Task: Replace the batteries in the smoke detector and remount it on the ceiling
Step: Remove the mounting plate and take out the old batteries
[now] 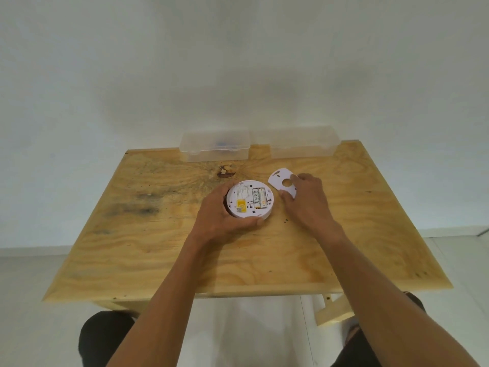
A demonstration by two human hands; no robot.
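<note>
My left hand (221, 211) cups the smoke detector (249, 198) back-up on the table (158, 234), batteries (259, 198) seated. My right hand (304, 200), just right of it, pinches the cover plate (281, 181) at its fingertips.

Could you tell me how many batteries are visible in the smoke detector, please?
2. Both lie side by side in the open bay of the detector: one battery on the left, the other battery to its right. The left hand cups the detector, hiding none.
</note>
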